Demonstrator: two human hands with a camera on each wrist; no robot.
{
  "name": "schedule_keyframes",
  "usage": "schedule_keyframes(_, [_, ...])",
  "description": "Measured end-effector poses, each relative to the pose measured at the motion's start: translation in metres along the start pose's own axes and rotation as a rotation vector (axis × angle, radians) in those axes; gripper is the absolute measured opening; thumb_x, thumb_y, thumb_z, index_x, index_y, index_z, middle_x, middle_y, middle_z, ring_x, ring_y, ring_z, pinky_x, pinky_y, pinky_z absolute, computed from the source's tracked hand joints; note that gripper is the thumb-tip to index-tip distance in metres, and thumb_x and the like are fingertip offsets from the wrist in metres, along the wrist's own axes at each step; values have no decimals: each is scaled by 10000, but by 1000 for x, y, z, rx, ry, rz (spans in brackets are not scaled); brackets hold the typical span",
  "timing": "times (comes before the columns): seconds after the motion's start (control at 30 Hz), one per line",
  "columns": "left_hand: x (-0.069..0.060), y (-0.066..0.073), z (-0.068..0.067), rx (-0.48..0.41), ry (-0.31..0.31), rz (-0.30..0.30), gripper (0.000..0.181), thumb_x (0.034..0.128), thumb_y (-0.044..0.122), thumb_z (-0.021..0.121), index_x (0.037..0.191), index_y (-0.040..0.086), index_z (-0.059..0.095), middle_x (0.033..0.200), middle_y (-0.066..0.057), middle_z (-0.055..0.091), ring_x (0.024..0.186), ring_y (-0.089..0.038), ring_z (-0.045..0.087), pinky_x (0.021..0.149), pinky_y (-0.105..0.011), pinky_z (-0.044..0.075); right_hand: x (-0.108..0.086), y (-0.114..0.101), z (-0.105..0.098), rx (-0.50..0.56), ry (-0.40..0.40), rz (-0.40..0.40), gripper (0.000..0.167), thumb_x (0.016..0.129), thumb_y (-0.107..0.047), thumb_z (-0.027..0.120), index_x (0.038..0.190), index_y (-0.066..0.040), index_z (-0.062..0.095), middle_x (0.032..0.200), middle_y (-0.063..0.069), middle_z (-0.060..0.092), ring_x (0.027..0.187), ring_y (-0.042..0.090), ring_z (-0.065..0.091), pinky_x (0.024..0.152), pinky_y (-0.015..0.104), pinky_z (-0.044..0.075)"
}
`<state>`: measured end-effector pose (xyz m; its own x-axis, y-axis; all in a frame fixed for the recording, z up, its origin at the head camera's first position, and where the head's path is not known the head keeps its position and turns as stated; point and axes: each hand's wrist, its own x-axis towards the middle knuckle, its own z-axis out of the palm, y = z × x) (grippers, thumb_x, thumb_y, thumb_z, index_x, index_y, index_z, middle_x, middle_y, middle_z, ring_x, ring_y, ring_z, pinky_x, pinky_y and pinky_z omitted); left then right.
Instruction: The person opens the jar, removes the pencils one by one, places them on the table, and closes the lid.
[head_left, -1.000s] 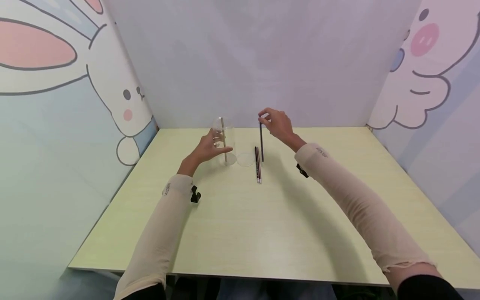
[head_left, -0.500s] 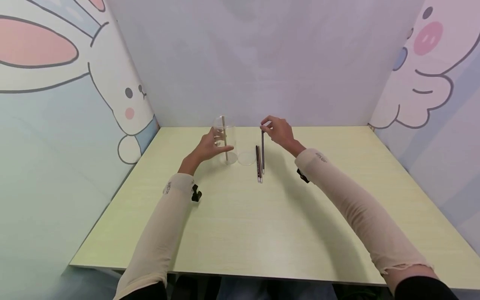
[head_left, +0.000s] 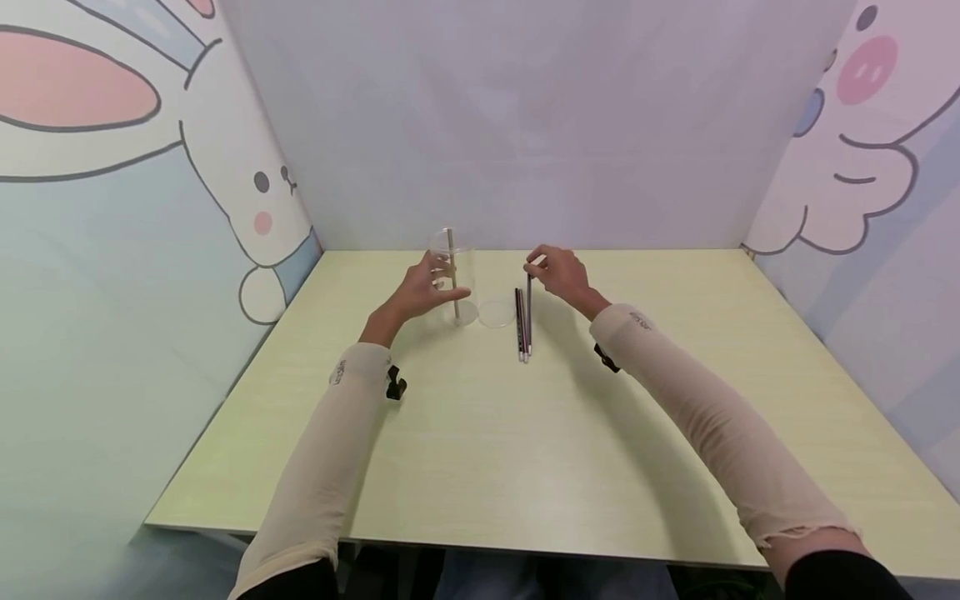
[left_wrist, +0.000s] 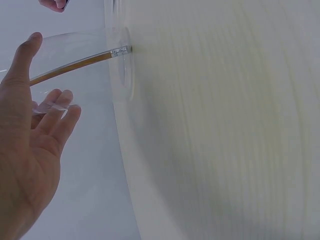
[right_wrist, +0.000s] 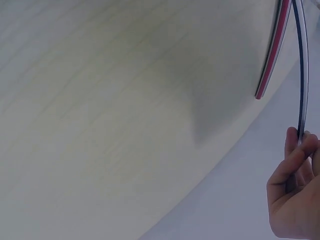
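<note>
In the head view a clear cup (head_left: 467, 271) stands upright with one pencil (head_left: 453, 275) inside, and the left hand (head_left: 420, 292) grips its left side. The left wrist view shows the thumb and fingers of the left hand (left_wrist: 30, 140) around the cup (left_wrist: 85, 42); the pencil's metal end (left_wrist: 120, 51) is at the base. The right hand (head_left: 561, 273) pinches the top of a dark pencil (head_left: 529, 317), whose lower end is beside pencils lying on the table (head_left: 520, 325). In the right wrist view the right hand (right_wrist: 295, 195) pinches the dark pencil (right_wrist: 303, 65) near red-striped ones (right_wrist: 272, 60).
A clear round lid or disc (head_left: 496, 314) lies flat between the cup and the pencils. The pale table (head_left: 480, 450) meets a plain back wall (head_left: 517, 125), with cartoon-printed panels (head_left: 97, 292) at both sides.
The right hand has come down with the dark pencil, whose lower end has moved toward the front, alongside the lying pencils. The left hand still holds the cup in about the same place.
</note>
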<state>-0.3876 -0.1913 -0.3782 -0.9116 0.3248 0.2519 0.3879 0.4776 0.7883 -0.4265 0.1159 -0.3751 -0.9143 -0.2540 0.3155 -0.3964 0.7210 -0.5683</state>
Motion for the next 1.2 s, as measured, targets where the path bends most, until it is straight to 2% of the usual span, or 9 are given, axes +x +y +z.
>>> schedule_keyframes(0.23, [1, -3, 0, -5, 1, 8, 847, 874, 281, 870, 1494, 53, 339, 1439, -187, 511, 1411, -366, 506, 1132, -486, 475, 1, 7, 13, -43, -52, 78, 292, 1034, -328, 661, 1230, -119, 716, 1090, 93, 786, 706, 193, 739, 512, 273, 476])
schedule_keyframes(0.43, [0, -3, 1, -1, -1, 7, 836, 871, 301, 872, 1479, 59, 352, 1442, -181, 511, 1409, -366, 508, 1134, -489, 472, -4, 9, 21, -82, -78, 147, 303, 1035, -342, 662, 1216, -107, 727, 1114, 94, 779, 768, 220, 739, 520, 294, 478])
schedule_keyframes(0.6, [0, 0, 2, 0, -3, 3, 861, 873, 301, 870, 1502, 74, 329, 1457, -179, 496, 1419, -363, 497, 1139, -489, 467, -6, 9, 27, -139, -70, 153, 304, 1024, -348, 670, 1195, -109, 748, 1108, 87, 770, 800, 217, 663, 576, 309, 460])
schedule_keyframes(0.77, [0, 2, 3, -3, -3, 4, 870, 874, 297, 870, 1513, 75, 323, 1451, -185, 500, 1418, -369, 496, 1142, -496, 463, -6, 7, 32, -169, -71, 143, 292, 1015, -324, 684, 1183, -96, 757, 1134, 101, 749, 755, 200, 594, 556, 298, 435])
schedule_keyframes(1.0, [-2, 3, 4, -2, 2, 5, 888, 867, 309, 875, 1524, 93, 317, 1455, -176, 500, 1410, -361, 506, 1133, -491, 473, -7, 2, 35, -221, -104, 161, 297, 1008, -348, 701, 1163, -104, 770, 1199, 111, 724, 807, 217, 582, 572, 310, 433])
schedule_keyframes(1.2, [-2, 4, 4, -15, 11, 1, 876, 867, 284, 877, 1512, 66, 326, 1461, -184, 495, 1419, -366, 496, 1131, -482, 476, -8, 0, 35, -220, -100, 160, 288, 1004, -337, 710, 1144, -95, 777, 1181, 121, 729, 795, 219, 585, 568, 318, 442])
